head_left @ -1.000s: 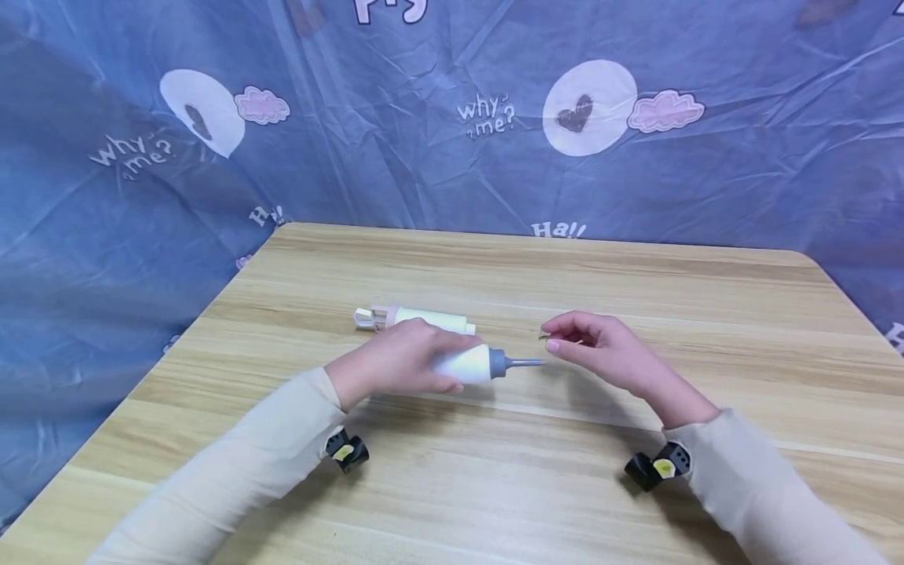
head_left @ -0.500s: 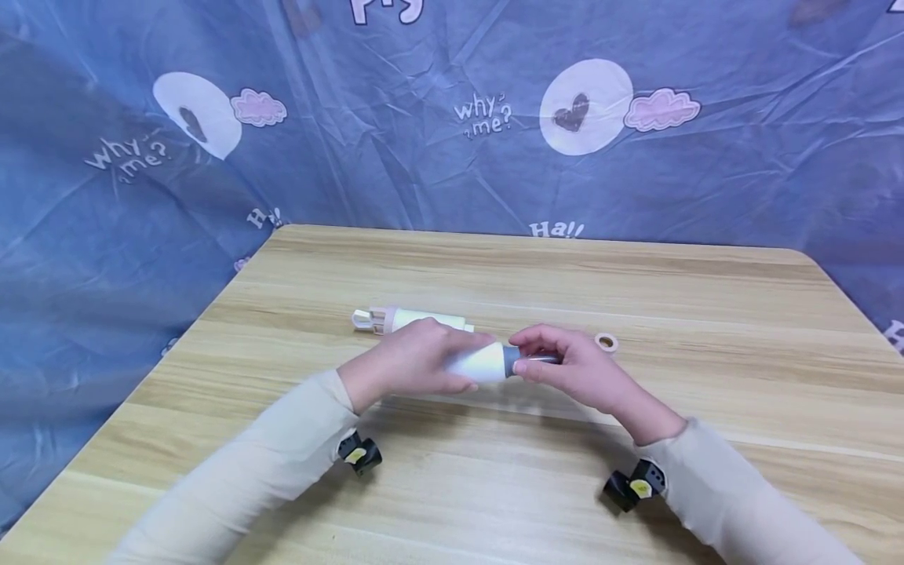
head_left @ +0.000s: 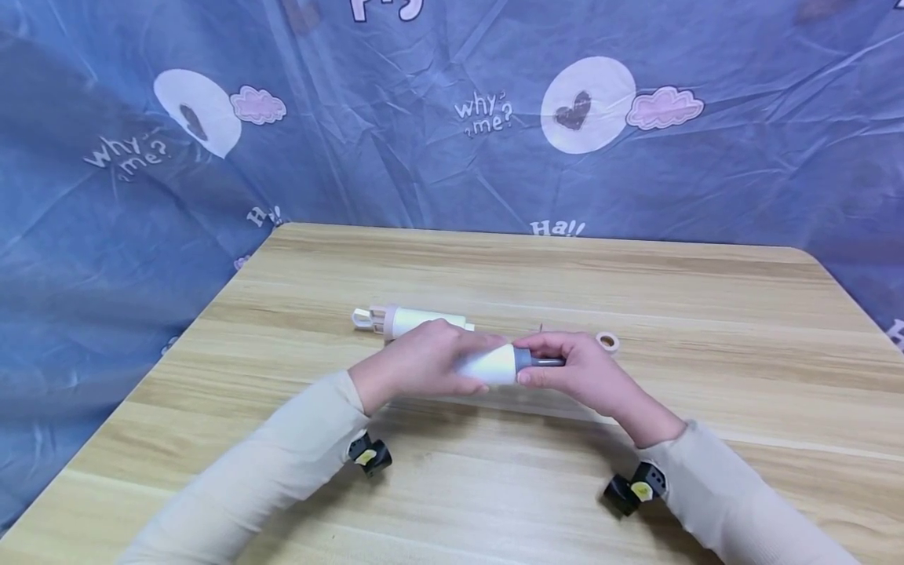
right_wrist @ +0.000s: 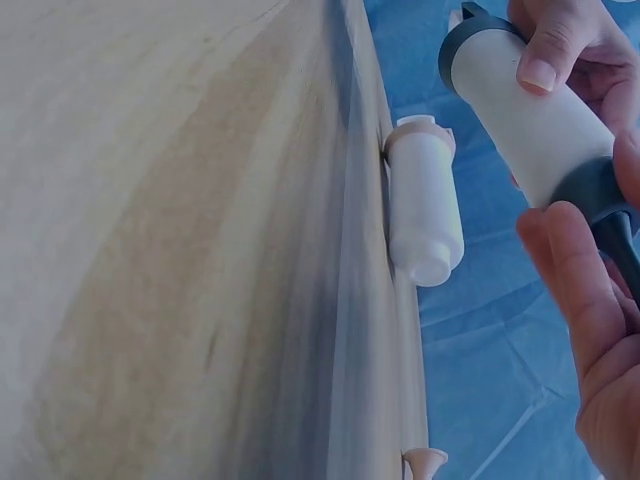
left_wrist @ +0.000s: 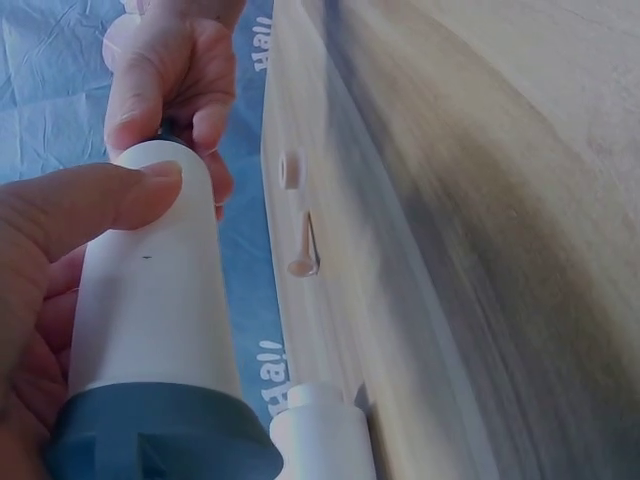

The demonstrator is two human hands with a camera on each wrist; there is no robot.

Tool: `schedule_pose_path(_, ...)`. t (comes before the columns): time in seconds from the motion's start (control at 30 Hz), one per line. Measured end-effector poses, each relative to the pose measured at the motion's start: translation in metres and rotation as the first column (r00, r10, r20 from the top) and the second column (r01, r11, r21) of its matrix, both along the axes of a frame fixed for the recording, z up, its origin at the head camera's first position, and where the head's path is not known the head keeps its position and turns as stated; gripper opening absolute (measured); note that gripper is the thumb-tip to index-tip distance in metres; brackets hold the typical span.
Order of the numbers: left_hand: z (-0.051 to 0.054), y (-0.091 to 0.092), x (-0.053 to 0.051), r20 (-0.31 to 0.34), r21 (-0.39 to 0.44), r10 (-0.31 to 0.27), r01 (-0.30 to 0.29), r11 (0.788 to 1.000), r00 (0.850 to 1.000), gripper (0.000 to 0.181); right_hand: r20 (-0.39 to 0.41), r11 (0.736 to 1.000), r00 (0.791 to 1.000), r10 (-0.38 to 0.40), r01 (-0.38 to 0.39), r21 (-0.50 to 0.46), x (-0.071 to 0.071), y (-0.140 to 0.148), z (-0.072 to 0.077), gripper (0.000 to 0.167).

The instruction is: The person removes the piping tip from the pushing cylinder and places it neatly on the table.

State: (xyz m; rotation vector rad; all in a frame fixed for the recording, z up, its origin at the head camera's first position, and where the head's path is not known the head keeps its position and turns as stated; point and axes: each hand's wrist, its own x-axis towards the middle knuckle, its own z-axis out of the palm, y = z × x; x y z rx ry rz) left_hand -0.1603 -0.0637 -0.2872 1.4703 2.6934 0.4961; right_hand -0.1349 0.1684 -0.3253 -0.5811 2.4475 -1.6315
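My left hand (head_left: 427,357) grips a white cylinder (head_left: 492,366) by its barrel, thumb along the top in the left wrist view. At its right end sit a grey collar (head_left: 522,359) and a thin dark spout (head_left: 549,362). The fingers and thumb of my right hand (head_left: 582,373) pinch that collar from both sides. A dark grey cap (left_wrist: 160,430) closes the cylinder's other end. Both hands hold the cylinder level, above the table.
Behind the left hand lies a second white cylinder (head_left: 428,320) with a pale pink collar. A small pale funnel-shaped piece (left_wrist: 303,266) and a pale ring (head_left: 615,348) lie on the wooden table (head_left: 452,502). A blue printed cloth (head_left: 424,118) hangs beyond.
The right hand has moved left from beyond the spout's tip onto the grey collar. The left hand and cylinder have shifted slightly right. The ring behind the right hand has come into view.
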Motion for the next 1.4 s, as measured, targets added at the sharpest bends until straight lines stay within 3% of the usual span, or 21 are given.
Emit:
schedule_pose_path(0.4, -0.003, 0.003, 0.001, 0.015, 0.021, -0.024, 0.024, 0.999, 1.000, 0.054, 0.020, 0.998, 0.998, 0.057, -0.057, -0.017, -0.005, 0.005, -0.002, 0.037)
schedule_pose_path(0.63, -0.003, 0.003, -0.001, 0.044, 0.036, -0.048, 0.046, 0.998, 0.998, 0.055, -0.057, 0.994, 0.993, 0.105, -0.105, 0.012, -0.006, 0.006, -0.005, 0.029)
schedule_pose_path(0.93, -0.002, 0.008, -0.005, 0.132, 0.000, -0.060, 0.060, 0.998, 0.989, 0.056, -0.126, 0.988, 0.980, 0.153, -0.153, 0.006, -0.004, 0.010, -0.010, 0.023)
schedule_pose_path(1.07, -0.001, 0.010, -0.007, 0.193, -0.009, -0.070, 0.073, 0.997, 0.979, 0.054, -0.168, 0.983, 0.969, 0.181, -0.182, 0.011, -0.002, 0.012, -0.012, 0.022)
schedule_pose_path(1.23, -0.007, 0.009, -0.011, 0.289, 0.025, -0.063, 0.058, 0.998, 0.955, 0.052, -0.255, 0.970, 0.937, 0.240, -0.240, 0.033, -0.002, 0.014, -0.012, 0.025)
schedule_pose_path(1.4, -0.008, 0.008, -0.016, 0.321, 0.042, -0.079, 0.070, 0.997, 0.944, 0.051, -0.260, 0.972, 0.937, 0.235, -0.233, 0.039, -0.002, 0.012, -0.011, 0.024)
